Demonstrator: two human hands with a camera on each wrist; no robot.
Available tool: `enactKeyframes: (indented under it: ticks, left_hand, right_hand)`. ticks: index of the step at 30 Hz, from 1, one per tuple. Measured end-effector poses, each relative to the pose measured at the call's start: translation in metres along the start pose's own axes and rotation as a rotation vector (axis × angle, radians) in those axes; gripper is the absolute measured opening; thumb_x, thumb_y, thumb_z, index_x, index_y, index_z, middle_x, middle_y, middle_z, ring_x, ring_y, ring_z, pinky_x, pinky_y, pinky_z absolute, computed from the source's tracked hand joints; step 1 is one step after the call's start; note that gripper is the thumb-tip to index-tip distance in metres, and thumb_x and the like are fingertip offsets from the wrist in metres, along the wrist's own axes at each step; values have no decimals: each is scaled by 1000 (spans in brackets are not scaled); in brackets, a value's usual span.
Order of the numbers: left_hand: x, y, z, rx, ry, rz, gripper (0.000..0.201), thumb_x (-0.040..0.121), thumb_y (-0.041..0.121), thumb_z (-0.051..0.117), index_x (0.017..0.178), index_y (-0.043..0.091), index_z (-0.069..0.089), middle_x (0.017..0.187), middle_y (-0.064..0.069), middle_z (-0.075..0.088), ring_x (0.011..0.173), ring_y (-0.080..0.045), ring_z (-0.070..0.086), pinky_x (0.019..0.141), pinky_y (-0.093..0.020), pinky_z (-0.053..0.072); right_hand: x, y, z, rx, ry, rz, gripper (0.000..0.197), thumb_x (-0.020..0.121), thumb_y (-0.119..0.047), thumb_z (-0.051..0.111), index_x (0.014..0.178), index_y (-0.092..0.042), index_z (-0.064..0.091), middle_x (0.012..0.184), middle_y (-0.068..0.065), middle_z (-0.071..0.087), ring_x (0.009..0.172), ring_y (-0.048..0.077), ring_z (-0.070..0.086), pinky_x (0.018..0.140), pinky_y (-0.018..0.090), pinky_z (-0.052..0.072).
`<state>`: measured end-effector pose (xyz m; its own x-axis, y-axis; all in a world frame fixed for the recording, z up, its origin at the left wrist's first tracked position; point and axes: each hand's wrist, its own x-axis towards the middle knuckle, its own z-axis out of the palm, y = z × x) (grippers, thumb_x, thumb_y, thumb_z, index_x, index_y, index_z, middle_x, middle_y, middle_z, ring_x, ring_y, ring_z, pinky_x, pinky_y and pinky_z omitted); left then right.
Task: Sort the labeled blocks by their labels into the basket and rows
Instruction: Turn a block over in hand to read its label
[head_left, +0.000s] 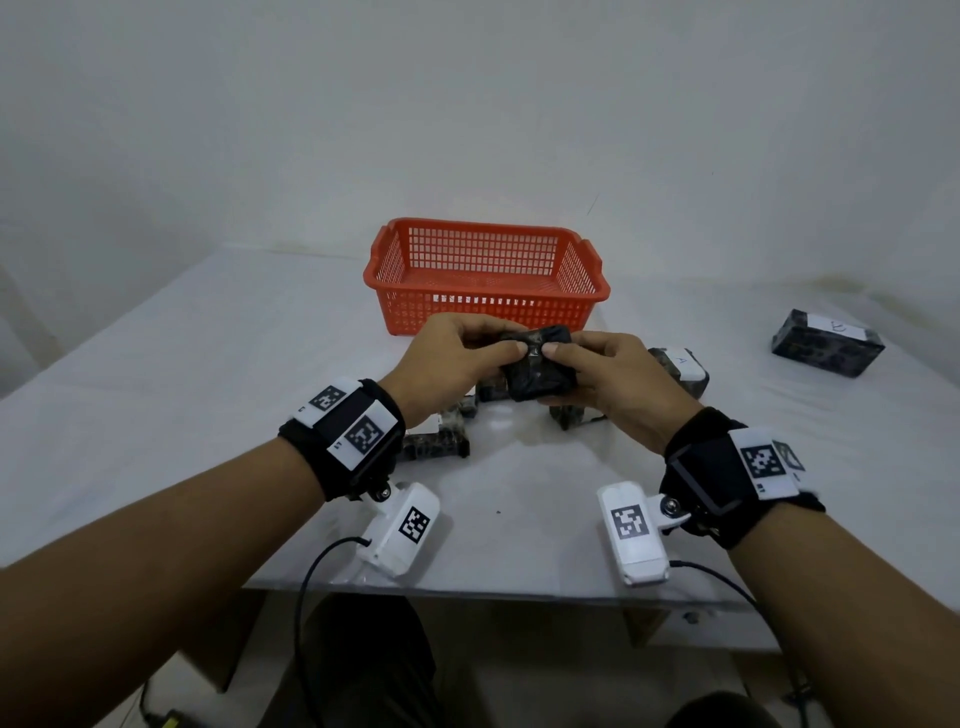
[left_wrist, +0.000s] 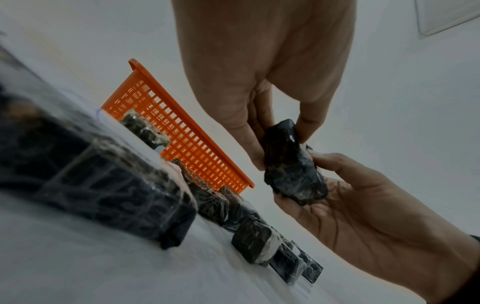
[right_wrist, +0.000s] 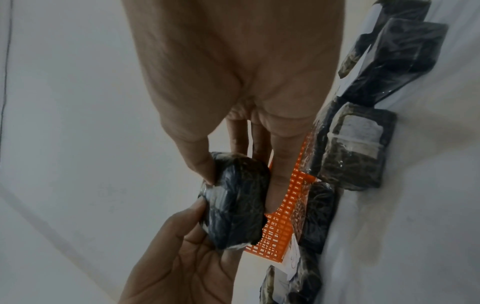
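Both hands hold one dark, plastic-wrapped block (head_left: 540, 371) in the air just in front of the orange mesh basket (head_left: 488, 299). My left hand (head_left: 467, 348) pinches its left end and my right hand (head_left: 602, 369) grips its right end. No label shows on the held block. In the left wrist view the block (left_wrist: 291, 164) sits between the left fingers (left_wrist: 257, 148) and the right hand's palm (left_wrist: 363, 205). In the right wrist view the same block (right_wrist: 236, 199) is held before the basket (right_wrist: 283, 222). The basket looks empty.
Several wrapped blocks (head_left: 436, 441) lie on the white table under and beside my hands, one with a white label (head_left: 680, 366). Another labelled block (head_left: 826, 343) sits apart at the far right. The table's near edge (head_left: 467, 590) is close to my wrists.
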<state>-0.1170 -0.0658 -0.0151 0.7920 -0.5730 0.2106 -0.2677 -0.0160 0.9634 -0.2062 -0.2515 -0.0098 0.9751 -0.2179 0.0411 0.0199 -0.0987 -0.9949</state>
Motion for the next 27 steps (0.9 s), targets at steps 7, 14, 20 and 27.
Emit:
enactKeyframes:
  ticks: [7,14,20,27]
  left_hand:
    - [0,-4,-1,-9,11,-22,21,96,10,71,117,9,75,110,-9,78,102,-22,76,88,-33,63]
    - [0,0,-2,-97,-24,-49,30,95,10,71,124,4,71,117,-11,77,107,-23,76,93,-38,62]
    - [-3,1,-4,-83,-67,-46,34,93,8,74,126,5,70,119,-11,76,108,-23,75,93,-38,62]
    - [1,-1,-8,-82,-60,-24,35,93,1,71,128,5,69,122,-12,75,113,-27,73,99,-50,59]
  right_hand:
    - [-1,1,-1,-20,-43,10,27,94,-13,72,117,-1,72,114,18,76,107,31,74,94,48,60]
    - [-3,-5,-2,-22,-42,-13,28,90,-1,74,118,-1,72,110,13,78,101,26,77,80,30,63]
    - [-3,-6,0,-30,-8,-27,25,94,-6,71,118,-1,72,109,17,77,100,28,77,82,36,64]
    - [-6,-4,-2,16,-46,-41,28,96,-19,69,119,-3,73,115,15,77,109,27,74,96,37,59]
